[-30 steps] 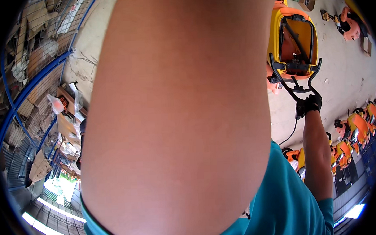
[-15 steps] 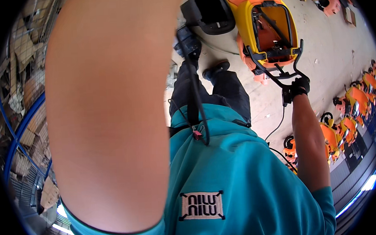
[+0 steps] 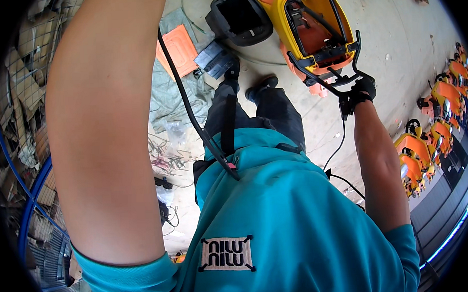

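Note:
My right hand [image 3: 364, 89], in a dark glove, is closed around the lower end of a black tubular handle frame [image 3: 320, 78]. That frame joins a yellow and orange plastic vehicle body [image 3: 279, 20] with a large framed opening. A thin black cord [image 3: 343, 136] hangs below my right hand. My left arm [image 3: 105, 125] reaches up past the top edge, so the left hand is out of view. Along this arm a thick black cable [image 3: 182, 91] runs down to my waist. A dark tub-shaped shell [image 3: 217, 24] lies left of the vehicle body.
An orange panel [image 3: 177, 49] and a dark flat box [image 3: 215, 59] lie by a grey-green sheet [image 3: 177, 104] near my feet. Wire mesh [image 3: 27, 76] and a blue rail [image 3: 37, 188] stand at left. Several orange and yellow vehicles [image 3: 443, 95] line the right.
My view has shifted, and the left arm stands farther left, uncovering the sheet and orange panel. The right hand keeps its grip on the handle frame.

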Motion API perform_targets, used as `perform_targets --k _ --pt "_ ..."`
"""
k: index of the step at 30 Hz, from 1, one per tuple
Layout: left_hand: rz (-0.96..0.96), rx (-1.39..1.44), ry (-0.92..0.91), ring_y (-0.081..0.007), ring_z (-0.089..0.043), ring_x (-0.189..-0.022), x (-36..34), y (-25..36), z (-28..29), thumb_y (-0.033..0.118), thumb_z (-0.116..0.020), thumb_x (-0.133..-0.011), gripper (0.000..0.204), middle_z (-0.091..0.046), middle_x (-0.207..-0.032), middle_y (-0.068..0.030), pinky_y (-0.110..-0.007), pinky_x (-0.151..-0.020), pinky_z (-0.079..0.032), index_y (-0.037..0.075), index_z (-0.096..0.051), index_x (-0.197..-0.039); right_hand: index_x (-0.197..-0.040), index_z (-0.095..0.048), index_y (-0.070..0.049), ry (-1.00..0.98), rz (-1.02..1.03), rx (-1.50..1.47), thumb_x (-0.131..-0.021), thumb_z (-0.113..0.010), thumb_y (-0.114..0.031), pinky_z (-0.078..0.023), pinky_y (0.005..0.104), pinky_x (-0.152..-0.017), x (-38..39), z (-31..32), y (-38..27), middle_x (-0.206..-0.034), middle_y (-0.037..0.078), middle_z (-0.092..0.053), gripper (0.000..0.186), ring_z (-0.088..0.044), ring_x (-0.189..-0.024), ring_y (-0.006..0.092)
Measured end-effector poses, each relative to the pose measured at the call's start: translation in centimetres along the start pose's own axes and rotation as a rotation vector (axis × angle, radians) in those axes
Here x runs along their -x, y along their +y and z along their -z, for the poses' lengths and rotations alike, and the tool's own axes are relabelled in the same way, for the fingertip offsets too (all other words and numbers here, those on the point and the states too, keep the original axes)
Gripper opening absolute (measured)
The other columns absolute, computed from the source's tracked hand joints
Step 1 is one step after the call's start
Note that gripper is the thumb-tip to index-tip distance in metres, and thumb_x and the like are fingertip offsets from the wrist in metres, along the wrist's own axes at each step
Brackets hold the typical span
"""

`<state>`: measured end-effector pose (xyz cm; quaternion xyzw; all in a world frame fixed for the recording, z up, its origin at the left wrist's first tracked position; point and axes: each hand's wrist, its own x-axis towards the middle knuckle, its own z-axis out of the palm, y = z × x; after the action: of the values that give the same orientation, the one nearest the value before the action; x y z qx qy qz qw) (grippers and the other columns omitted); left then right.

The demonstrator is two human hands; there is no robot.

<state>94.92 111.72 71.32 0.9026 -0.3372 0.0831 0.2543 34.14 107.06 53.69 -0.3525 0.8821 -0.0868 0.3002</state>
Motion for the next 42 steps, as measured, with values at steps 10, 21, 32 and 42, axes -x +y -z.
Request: perform_targets --k 10,21,32,42 --pt "-0.077 -0.011 0.022 -0.0342 -0.064 -0.097 -0.2 -0.2 0.0 0.022 -0.054 -0.081 0.028 -0.067 -0.102 -0.0198 -0.043 -0.084 -0.05 0.008 -0.067 -0.103 -0.099 -0.067 -0.003 0.033 0.064 0.27 -0.093 -0.047 -0.026 -0.051 0.0359 -0.064 0.7 -0.5 -0.9 -0.094 0.012 -0.07 0.03 -0.067 -0.084 0.0247" --pt "-0.02 -0.137 -0.009 -0.0407 -0.066 -0.077 0.3 -0.8 -1.1 0.03 -0.057 -0.079 0.029 -0.067 -0.082 -0.0212 -0.051 -0.065 -0.051 0.008 -0.058 -0.098 -0.098 -0.065 -0.004 0.234 0.123 0.23 -0.088 -0.051 -0.035 -0.051 0.0437 -0.078 6.3 -0.3 -2.4 -0.099 0.021 -0.066 0.035 -0.064 -0.094 0.036" --pt "0.014 -0.104 -0.087 -0.0409 -0.065 -0.075 0.4 1.5 0.4 0.029 -0.057 -0.081 0.03 -0.066 -0.081 -0.0222 -0.052 -0.066 -0.05 0.006 -0.057 -0.1 -0.102 -0.063 -0.017 0.189 0.03 -0.053 -0.092 -0.046 -0.025 -0.049 0.0437 -0.08 8.2 0.8 -4.1 -0.104 0.017 -0.063 0.021 -0.062 -0.095 0.0356" --pt "0.038 -0.12 -0.034 -0.0411 -0.064 -0.079 0.3 1.0 0.3 0.031 -0.061 -0.08 0.031 -0.065 -0.085 -0.0213 -0.051 -0.069 -0.05 0.007 -0.06 -0.099 -0.109 -0.062 -0.016 0.156 0.031 0.022 -0.093 -0.042 -0.033 -0.049 0.0448 -0.083 8.7 1.1 -4.5 -0.11 0.018 -0.064 0.031 -0.062 -0.102 0.0348"
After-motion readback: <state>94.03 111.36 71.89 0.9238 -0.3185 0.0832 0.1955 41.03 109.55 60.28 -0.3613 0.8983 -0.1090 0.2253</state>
